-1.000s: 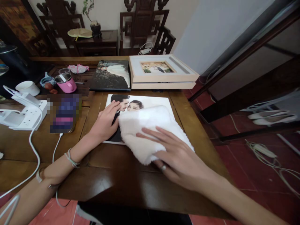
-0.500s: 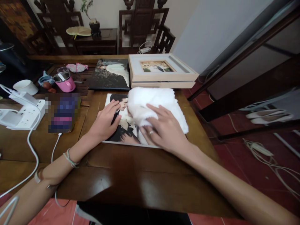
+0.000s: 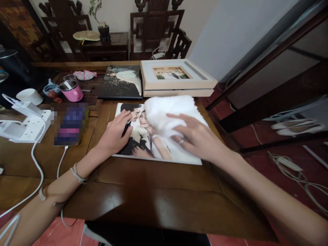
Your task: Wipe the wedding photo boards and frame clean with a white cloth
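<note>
Head view: my work with the white cloth [image 3: 169, 106] appears to be under way rather than finished. The cloth lies bunched ahead of and partly beneath my right hand [image 3: 198, 136], over the far right part of the photo panel [image 3: 161, 147]; the panel's face between my two hands is uncovered, though I cannot tell whether it is already wiped or left to do. My right hand rests on the cloth's near side, fingers loosely parted and slightly blurred; whether it also pinches a fold I cannot tell. My left hand [image 3: 117, 131] lies flat on the panel's left margin, fingers close together, thumb set apart, apparently steadying it. The panel lies flat on the wooden table [image 3: 120, 177], its near edge thin and straight, and shows two people, one in dark clothes, one in white, on a pale ground. The cloth looks thick, fleecy and rumpled. Directly beyond my left hand lies a dark picture [image 3: 123, 82]; beyond the cloth, a pale frame [image 3: 176, 89].
</note>
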{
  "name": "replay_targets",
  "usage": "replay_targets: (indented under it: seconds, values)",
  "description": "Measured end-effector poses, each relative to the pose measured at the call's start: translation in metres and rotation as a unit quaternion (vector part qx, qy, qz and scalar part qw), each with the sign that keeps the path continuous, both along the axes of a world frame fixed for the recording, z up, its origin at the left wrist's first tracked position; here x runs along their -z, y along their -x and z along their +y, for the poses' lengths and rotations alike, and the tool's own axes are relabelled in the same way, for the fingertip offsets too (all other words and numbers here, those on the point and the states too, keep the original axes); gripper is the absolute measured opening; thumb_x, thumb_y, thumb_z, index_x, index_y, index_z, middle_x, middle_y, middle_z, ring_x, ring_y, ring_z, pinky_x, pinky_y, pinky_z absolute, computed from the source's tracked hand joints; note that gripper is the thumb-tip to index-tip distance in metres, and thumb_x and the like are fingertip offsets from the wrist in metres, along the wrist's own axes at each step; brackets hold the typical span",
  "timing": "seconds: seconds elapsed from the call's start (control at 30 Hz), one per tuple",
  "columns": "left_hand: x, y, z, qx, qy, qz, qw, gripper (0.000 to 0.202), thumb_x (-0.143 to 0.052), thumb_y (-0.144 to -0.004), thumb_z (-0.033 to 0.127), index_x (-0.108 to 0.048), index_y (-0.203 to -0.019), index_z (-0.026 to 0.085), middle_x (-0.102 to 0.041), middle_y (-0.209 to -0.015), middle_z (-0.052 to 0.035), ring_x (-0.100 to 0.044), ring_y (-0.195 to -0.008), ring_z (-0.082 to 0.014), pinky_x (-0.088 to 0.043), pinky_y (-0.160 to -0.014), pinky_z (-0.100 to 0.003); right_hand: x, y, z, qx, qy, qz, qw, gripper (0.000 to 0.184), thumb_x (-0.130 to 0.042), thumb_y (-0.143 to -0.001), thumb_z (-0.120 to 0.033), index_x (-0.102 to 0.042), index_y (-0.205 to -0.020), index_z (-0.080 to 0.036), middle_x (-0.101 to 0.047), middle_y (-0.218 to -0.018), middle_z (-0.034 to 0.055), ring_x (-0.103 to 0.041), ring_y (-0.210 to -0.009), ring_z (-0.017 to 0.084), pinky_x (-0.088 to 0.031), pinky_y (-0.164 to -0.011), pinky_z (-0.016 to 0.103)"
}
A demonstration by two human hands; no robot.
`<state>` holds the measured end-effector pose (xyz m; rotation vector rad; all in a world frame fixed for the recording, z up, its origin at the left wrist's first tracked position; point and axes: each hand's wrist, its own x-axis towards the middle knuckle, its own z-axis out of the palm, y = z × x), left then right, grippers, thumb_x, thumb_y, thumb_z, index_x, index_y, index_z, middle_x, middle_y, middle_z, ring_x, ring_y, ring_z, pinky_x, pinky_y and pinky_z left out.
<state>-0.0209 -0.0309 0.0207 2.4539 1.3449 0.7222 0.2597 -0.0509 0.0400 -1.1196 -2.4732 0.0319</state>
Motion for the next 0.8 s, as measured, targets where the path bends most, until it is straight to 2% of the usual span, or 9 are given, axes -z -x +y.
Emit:
replay_targets:
  seconds: [0.1,0.2,0.27,0.33,0.43,0.53,0.67,0.8]
  values:
    - [-0.003,0.003,-0.011,-0.001,0.001,0.001,1.0,0.04,-0.044,-0.097,0.023,-0.049,-0.135,0.014,-0.048,-0.148,-0.0168,-0.036,-0.144,-0.0288,-0.034,-0.115,-0.054,0.003,0.0,0.016,0.072,-0.01,-0.005,0.997,0.018,-0.048,-0.089,-0.018,-0.066,-0.092,-0.022,-0.069,-0.119,0.0158,-0.057,-0.125,0.033,-0.05,-0.098,0.058]
    - [-0.001,0.0,-0.009,0.002,0.001,0.001,1.0,0.04,-0.044,-0.097,0.023,-0.048,-0.136,0.014,-0.048,-0.148,-0.0168,-0.035,-0.144,-0.0288,-0.033,-0.115,-0.054,0.007,0.009,0.012,0.101,-0.037,-0.015,0.994,0.017,-0.049,-0.088,-0.016,-0.066,-0.091,-0.018,-0.071,-0.115,0.0185,-0.052,-0.129,0.037,-0.047,-0.101,0.061]
    - [0.003,-0.004,0.0,0.003,0.001,0.002,1.0,0.04,-0.044,-0.097,0.023,-0.048,-0.136,0.013,-0.048,-0.148,-0.0174,-0.035,-0.144,-0.0291,-0.033,-0.115,-0.054,0.009,0.017,0.0,0.083,-0.048,-0.02,0.995,0.016,-0.051,-0.086,-0.015,-0.067,-0.087,-0.015,-0.066,-0.125,0.0217,-0.05,-0.131,0.039,-0.044,-0.103,0.064]
    - [0.006,-0.009,0.011,0.002,0.002,0.003,1.0,0.041,-0.043,-0.097,0.024,-0.048,-0.136,0.012,-0.048,-0.148,-0.0181,-0.035,-0.144,-0.0292,-0.033,-0.115,-0.054,0.009,0.023,-0.018,0.036,-0.041,-0.019,0.998,0.015,-0.052,-0.084,-0.012,-0.067,-0.082,-0.014,-0.06,-0.135,0.0224,-0.048,-0.132,0.04,-0.042,-0.104,0.065]
    - [0.009,-0.014,0.025,0.005,0.004,0.003,1.0,0.041,-0.041,-0.097,0.022,-0.047,-0.137,0.011,-0.046,-0.149,-0.0188,-0.034,-0.144,-0.0288,-0.032,-0.115,-0.054,0.007,0.027,-0.045,-0.048,-0.024,0.001,0.999,0.017,-0.053,-0.079,-0.006,-0.065,-0.072,-0.017,-0.056,-0.14,0.0186,-0.044,-0.136,0.037,-0.04,-0.107,0.064]
    - [0.009,-0.016,0.032,0.006,0.013,-0.002,1.0,0.041,-0.039,-0.098,0.022,-0.045,-0.138,0.012,-0.044,-0.15,-0.0187,-0.033,-0.145,-0.0281,-0.032,-0.115,-0.054,0.004,0.024,-0.057,-0.118,-0.003,0.026,0.993,0.02,-0.053,-0.075,-0.004,-0.062,-0.065,-0.019,-0.055,-0.142,0.0158,-0.041,-0.138,0.034,-0.039,-0.109,0.061]
    - [0.006,-0.013,0.028,-0.005,0.016,-0.002,1.0,0.042,-0.036,-0.1,0.025,-0.044,-0.138,0.011,-0.043,-0.151,-0.0192,-0.034,-0.145,-0.028,-0.032,-0.115,-0.053,-0.001,0.014,-0.045,-0.141,0.025,0.017,0.99,0.023,-0.049,-0.079,-0.006,-0.063,-0.069,-0.022,-0.058,-0.141,0.0099,-0.043,-0.138,0.028,-0.041,-0.109,0.058]
    - [0.002,-0.006,0.012,-0.019,0.014,-0.001,1.0,0.042,-0.038,-0.099,0.026,-0.045,-0.139,0.013,-0.042,-0.152,-0.018,-0.036,-0.143,-0.0272,-0.032,-0.115,-0.052,-0.001,0.007,-0.018,-0.076,-0.003,-0.003,0.997,0.022,-0.048,-0.085,-0.011,-0.066,-0.078,-0.022,-0.06,-0.138,0.0128,-0.049,-0.133,0.029,-0.044,-0.106,0.059]
